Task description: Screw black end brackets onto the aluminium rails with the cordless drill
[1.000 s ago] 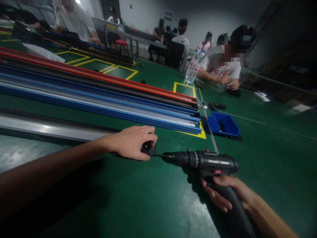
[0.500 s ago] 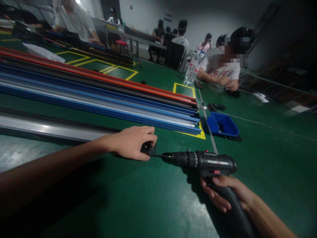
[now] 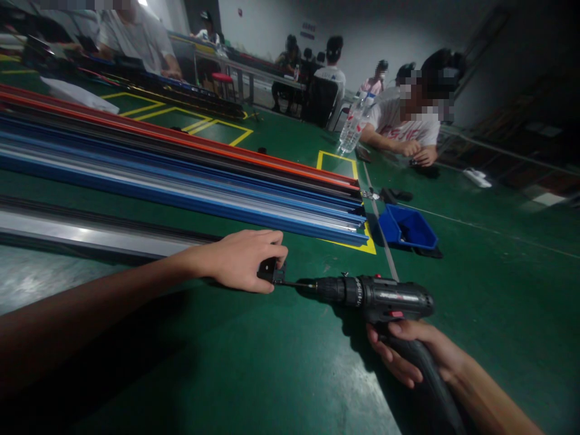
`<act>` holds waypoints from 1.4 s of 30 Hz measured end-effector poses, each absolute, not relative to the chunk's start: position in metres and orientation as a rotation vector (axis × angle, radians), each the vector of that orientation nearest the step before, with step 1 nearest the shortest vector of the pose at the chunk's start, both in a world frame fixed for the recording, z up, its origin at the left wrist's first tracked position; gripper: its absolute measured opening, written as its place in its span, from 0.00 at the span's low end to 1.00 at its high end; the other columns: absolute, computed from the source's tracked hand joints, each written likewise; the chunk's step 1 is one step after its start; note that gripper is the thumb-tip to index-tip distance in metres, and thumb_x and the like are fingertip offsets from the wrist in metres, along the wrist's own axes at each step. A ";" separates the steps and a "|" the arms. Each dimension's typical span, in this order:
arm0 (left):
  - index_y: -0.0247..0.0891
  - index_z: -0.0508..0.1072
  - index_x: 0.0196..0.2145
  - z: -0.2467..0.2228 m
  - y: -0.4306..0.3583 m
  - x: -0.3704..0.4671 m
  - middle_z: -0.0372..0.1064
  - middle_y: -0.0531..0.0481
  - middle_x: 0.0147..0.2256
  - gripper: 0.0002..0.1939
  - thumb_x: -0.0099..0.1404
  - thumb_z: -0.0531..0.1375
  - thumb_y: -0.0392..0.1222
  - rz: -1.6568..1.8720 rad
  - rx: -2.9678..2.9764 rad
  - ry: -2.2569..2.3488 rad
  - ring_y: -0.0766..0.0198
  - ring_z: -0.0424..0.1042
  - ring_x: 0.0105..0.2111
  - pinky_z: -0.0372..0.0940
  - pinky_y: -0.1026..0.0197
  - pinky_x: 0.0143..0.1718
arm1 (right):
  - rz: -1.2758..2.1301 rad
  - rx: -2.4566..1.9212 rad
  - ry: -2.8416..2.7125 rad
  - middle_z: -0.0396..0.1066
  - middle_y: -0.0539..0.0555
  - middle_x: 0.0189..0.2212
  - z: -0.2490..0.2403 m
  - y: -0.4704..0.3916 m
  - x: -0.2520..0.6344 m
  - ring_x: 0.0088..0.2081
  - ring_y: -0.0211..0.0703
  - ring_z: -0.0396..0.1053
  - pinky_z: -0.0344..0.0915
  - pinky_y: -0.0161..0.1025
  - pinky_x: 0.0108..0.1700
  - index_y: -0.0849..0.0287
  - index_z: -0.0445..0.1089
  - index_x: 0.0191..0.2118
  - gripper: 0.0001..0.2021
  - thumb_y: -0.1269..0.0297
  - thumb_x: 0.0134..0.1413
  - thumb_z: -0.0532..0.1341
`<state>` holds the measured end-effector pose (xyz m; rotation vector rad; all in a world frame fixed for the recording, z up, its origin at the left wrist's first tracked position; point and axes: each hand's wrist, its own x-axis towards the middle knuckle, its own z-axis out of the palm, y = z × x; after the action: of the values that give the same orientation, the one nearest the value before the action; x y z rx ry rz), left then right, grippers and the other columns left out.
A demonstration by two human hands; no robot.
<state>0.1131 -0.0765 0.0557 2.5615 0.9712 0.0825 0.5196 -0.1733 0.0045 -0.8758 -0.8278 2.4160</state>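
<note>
My left hand (image 3: pixel 247 261) is closed on a small black bracket (image 3: pixel 268 270) at the end of a dark rail with a silver face (image 3: pixel 104 232). Wrapped round the handle of a black power drill (image 3: pixel 394 299) is my right hand (image 3: pixel 421 347). The drill lies level, pointing left, and its long thin bit (image 3: pixel 294 284) reaches the bracket beside my left fingertips. Whether the tip sits in a screw is too small to tell.
Blue rails (image 3: pixel 272 214) and an orange rail (image 3: pixel 254 156) lie behind my hands on the green table (image 3: pixel 272 374). A blue bin (image 3: pixel 410 228) stands right of their ends. Clear bottles (image 3: pixel 353 127) and a seated person (image 3: pixel 408 121) are farther back.
</note>
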 end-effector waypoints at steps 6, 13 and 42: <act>0.44 0.74 0.42 0.054 -0.076 0.112 0.68 0.50 0.43 0.14 0.61 0.69 0.50 0.086 2.562 0.965 0.55 0.70 0.42 0.56 0.56 0.35 | 2.415 -0.891 -0.854 0.74 0.52 0.30 0.001 -0.173 0.522 0.17 0.27 0.62 0.70 0.28 0.24 0.67 0.80 0.46 0.19 0.53 0.65 0.69; 0.44 0.74 0.41 0.055 -0.076 0.112 0.67 0.50 0.43 0.14 0.61 0.69 0.51 0.069 2.553 0.982 0.55 0.70 0.42 0.55 0.56 0.35 | 2.449 -0.800 -0.850 0.73 0.51 0.31 0.002 -0.172 0.521 0.18 0.26 0.61 0.70 0.28 0.26 0.67 0.79 0.49 0.17 0.56 0.67 0.67; 0.44 0.74 0.42 0.055 -0.076 0.113 0.67 0.50 0.43 0.15 0.60 0.69 0.50 0.083 2.563 0.975 0.55 0.70 0.42 0.55 0.57 0.36 | 2.410 -0.847 -0.860 0.73 0.50 0.28 0.001 -0.174 0.523 0.17 0.27 0.61 0.71 0.29 0.24 0.67 0.81 0.46 0.15 0.57 0.66 0.67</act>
<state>0.1128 -0.0758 0.0547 2.5631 0.9746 0.0829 0.5235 -0.1739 0.0009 -0.8466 -0.8600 2.4100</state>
